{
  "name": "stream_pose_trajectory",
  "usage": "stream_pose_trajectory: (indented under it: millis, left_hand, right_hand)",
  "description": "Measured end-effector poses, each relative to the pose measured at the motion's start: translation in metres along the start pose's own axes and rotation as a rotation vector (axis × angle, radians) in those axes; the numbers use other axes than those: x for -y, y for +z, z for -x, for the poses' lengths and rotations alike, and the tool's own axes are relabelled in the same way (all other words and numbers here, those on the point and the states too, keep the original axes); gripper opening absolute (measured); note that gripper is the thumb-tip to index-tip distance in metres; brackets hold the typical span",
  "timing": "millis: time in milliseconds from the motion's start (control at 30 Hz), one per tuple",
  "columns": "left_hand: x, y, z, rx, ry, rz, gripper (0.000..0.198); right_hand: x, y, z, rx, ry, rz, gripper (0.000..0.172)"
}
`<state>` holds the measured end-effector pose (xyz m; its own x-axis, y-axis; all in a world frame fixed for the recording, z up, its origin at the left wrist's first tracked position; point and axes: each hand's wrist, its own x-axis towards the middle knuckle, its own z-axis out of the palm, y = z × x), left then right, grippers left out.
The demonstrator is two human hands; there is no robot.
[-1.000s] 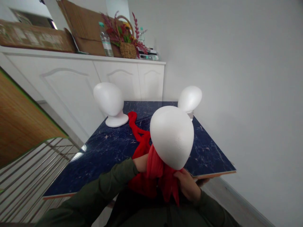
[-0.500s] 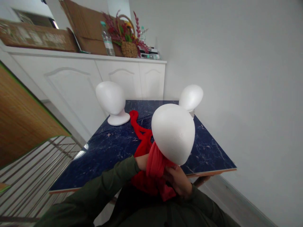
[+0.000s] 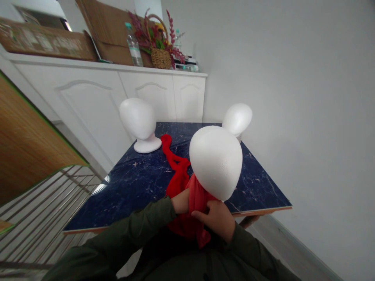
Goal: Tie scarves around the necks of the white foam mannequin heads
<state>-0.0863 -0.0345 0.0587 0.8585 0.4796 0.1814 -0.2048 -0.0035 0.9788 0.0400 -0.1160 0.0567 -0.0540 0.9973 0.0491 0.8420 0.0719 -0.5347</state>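
A red scarf (image 3: 197,198) is wrapped around the neck of the nearest white mannequin head (image 3: 216,162), just under its chin. Its long tail trails over the table to the far left, and a loose end hangs below the front edge. My left hand (image 3: 181,201) reaches in behind a fold of the scarf at the neck's left side; its fingers are hidden there. On the right of the neck, my right hand (image 3: 219,219) is closed on the scarf, thumb laid across the front of the cloth.
Two more white mannequin heads stand on the dark blue marbled table (image 3: 129,187): one at left (image 3: 139,121), one at back right (image 3: 238,119). A wooden board (image 3: 32,144) over a metal rack (image 3: 52,214) is at far left. Behind, a white cabinet (image 3: 88,97) bears boxes, bottles and a flower basket (image 3: 160,58).
My right hand has turned and shifted left over the scarf, its thumb now across the front fold. The hanging end has moved slightly left. My left hand remains in the fold.
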Motion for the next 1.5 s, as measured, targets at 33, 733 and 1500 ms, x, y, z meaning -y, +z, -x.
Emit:
stream_pose_trajectory:
  millis: [33,733,1500]
  left_hand:
    - [0.0,0.0,0.0,-0.039,-0.025,0.005,0.041]
    - [-0.05,-0.073,0.029,-0.112,-0.221,-0.802,0.067]
    - [0.008,-0.048,-0.203,-0.1,0.169,-1.086,0.061]
  right_hand:
    - [0.002,0.002,0.0,-0.009,-0.02,0.035,0.053]
    - [-0.039,-0.007,-0.009,-0.395,-0.166,0.094,0.023]
    - [-0.188,-0.079,-0.093,-0.785,0.004,-0.087,0.059]
